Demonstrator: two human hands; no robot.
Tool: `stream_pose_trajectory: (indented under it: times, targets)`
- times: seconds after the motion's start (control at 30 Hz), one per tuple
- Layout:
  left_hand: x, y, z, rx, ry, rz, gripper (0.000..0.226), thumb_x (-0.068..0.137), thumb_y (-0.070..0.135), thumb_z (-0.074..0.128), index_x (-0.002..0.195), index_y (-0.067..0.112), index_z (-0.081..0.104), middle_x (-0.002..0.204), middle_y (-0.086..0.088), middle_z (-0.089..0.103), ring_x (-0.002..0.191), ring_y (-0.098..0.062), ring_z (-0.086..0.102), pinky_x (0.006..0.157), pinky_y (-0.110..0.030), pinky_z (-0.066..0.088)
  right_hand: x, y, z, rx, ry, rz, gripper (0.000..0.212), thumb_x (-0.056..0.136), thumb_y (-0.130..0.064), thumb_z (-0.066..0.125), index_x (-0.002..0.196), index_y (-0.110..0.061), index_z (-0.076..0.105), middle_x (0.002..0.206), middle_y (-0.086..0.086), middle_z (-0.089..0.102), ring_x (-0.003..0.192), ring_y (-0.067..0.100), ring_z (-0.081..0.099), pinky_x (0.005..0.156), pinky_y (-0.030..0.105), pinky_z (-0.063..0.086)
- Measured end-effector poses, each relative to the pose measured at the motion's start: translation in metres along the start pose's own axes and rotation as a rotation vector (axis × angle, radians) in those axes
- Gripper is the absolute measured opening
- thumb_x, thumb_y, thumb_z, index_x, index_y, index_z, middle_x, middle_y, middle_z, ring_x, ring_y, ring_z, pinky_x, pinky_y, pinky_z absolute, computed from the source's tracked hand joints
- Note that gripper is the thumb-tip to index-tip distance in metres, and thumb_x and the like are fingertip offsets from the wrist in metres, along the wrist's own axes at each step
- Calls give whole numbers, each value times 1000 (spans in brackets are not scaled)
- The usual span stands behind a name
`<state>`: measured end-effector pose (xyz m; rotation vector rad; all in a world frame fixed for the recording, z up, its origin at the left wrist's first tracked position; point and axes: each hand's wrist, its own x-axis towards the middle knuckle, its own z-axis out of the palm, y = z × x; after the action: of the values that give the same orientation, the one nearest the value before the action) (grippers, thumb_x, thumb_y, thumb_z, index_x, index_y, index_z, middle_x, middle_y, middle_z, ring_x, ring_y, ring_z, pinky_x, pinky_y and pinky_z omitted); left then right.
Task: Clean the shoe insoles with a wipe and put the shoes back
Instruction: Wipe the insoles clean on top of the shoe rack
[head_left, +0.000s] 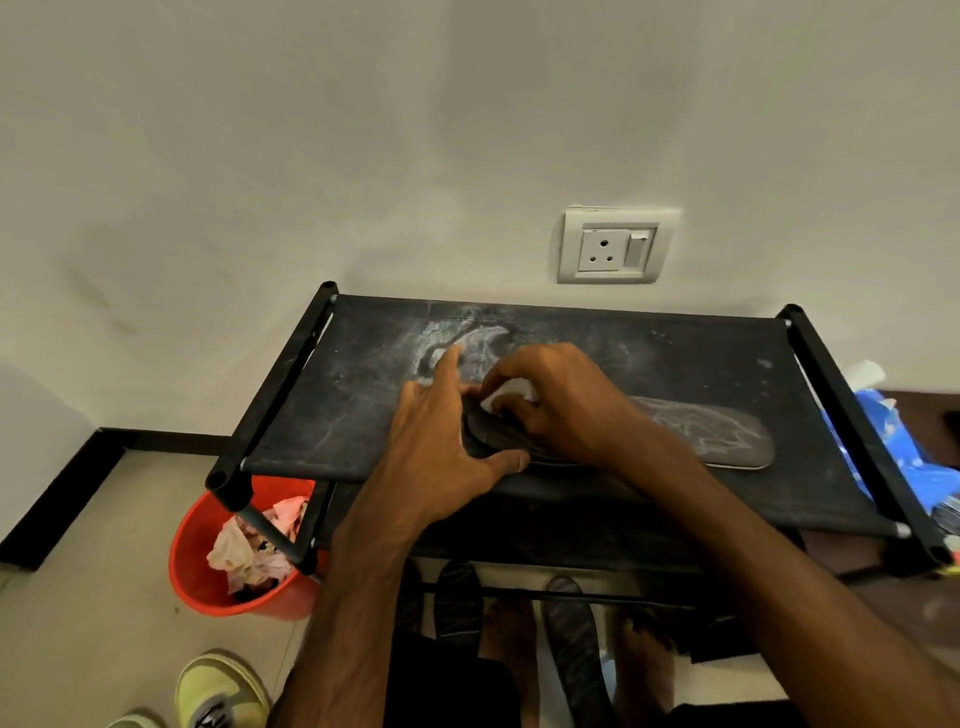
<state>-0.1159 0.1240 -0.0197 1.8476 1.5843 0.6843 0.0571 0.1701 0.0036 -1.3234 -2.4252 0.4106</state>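
On the top shelf (675, 353), the insole (717, 431) is pinned by spread fingers of the left hand (441, 447), apparently lest it slide under the wipe (506, 395) gripped by the curled right hand (561, 400).

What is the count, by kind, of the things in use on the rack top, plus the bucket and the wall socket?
hands: 2, left hand and right hand
insole: 1
wipe: 1
bucket: 1
wall socket: 1
total: 6
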Motion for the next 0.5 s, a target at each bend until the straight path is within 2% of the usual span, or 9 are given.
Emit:
stream_pose_trajectory:
  times: [0.13, 0.3, 0.4, 0.5]
  targets:
    - [2, 3, 5, -32, -5, -16, 128, 68, 46, 89, 159, 28, 0, 142, 8, 53, 141, -15, 24, 107, -31, 25, 7, 10, -4, -24, -13, 16, 23, 91, -16, 71, 111, -25, 77, 111, 0, 75, 99, 17, 67, 84, 37, 55]
    - [4, 2, 6, -56, -1, -38, 133, 67, 43, 91, 159, 28, -4, 143, 7, 52, 142, -15, 22, 107, -29, 25, 8, 16, 1, -7, 32, -2, 15, 91, -22, 74, 106, -24, 79, 103, 0, 75, 91, 18, 68, 78, 36, 55]
    - [4, 5, 5, -59, -16, -64, 138, 66, 43, 91, 159, 27, -9, 151, 3, 46, 149, -20, 17, 119, -40, 26, 8, 14, 3, -6, 41, 7, 15, 93, -24, 72, 105, -22, 80, 103, 2, 74, 92, 19, 67, 80, 40, 55]
    - [3, 6, 3, -73, -12, -93, 142, 64, 42, 92, 158, 29, -14, 158, -7, 37, 151, -25, 14, 121, -47, 25, 9, 8, 4, -32, 5, -17, 17, 94, -23, 69, 108, -21, 79, 105, 4, 72, 96, 21, 65, 85, 43, 54]
